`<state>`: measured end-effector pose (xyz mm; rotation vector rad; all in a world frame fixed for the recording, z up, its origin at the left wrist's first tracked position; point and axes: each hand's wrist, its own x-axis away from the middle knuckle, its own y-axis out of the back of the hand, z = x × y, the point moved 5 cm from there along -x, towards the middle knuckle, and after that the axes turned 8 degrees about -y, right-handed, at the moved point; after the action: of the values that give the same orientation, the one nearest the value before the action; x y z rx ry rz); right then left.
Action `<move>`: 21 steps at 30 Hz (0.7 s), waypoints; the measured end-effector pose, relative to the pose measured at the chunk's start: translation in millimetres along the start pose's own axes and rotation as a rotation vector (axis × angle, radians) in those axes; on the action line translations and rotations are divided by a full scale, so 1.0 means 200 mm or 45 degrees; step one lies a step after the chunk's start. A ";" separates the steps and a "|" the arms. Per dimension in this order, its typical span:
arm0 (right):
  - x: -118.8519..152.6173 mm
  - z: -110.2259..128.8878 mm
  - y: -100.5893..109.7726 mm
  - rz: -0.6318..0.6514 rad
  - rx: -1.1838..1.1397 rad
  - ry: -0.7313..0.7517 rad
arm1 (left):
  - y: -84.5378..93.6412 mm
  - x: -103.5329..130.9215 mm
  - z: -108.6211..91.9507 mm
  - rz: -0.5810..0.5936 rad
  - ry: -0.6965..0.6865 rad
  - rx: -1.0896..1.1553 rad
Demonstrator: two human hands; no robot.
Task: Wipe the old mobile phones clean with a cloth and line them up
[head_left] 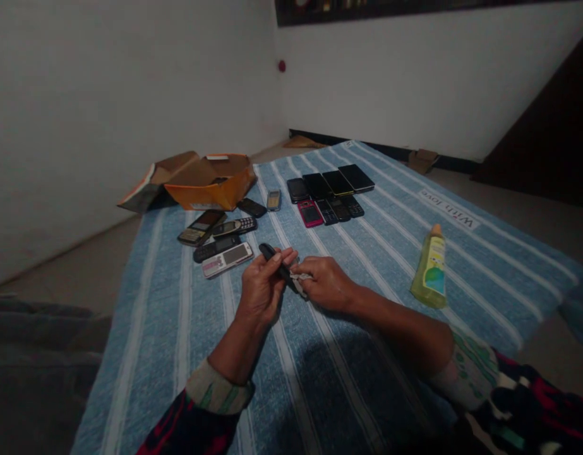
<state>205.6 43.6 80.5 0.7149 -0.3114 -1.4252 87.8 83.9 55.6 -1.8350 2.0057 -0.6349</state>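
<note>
My left hand [261, 285] grips a dark mobile phone [282, 268], which is tilted with its narrow edge toward me. Against the phone's lower end my right hand [330, 282] presses a pale, crumpled cloth [300, 283], pinched in its fingers. Left of my hands lie several older phones, among them a white and pink phone [228, 259] and a black keypad phone [235, 226]. Farther back, more phones are set out in two rows, including a pink phone [310, 213] and a large black phone [356, 177].
An open orange cardboard box [210, 194] stands at the table's back left. A bottle of yellow-green liquid [430, 268] lies or stands at the right; I cannot tell which. A blue striped cloth [367, 272] covers the table, and white walls [139, 76] rise behind it.
</note>
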 end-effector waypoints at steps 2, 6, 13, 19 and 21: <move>-0.02 0.01 0.00 -0.027 -0.038 0.037 | 0.00 0.01 0.01 0.029 0.018 -0.032; -0.05 0.03 0.00 -0.087 -0.102 0.028 | 0.01 0.02 0.03 0.086 0.018 -0.040; -0.15 -0.01 0.00 -0.234 -0.119 -0.125 | -0.01 0.06 0.06 0.165 0.076 -0.028; -0.17 -0.01 0.00 -0.201 -0.087 -0.083 | 0.00 0.06 0.06 0.177 0.075 -0.022; -0.13 0.00 -0.01 -0.157 -0.027 -0.041 | 0.01 0.06 0.06 0.168 0.051 -0.011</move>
<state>199.2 68.9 84.5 0.7042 -0.2803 -1.5559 91.6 71.7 45.5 -1.6902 2.1374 -0.6303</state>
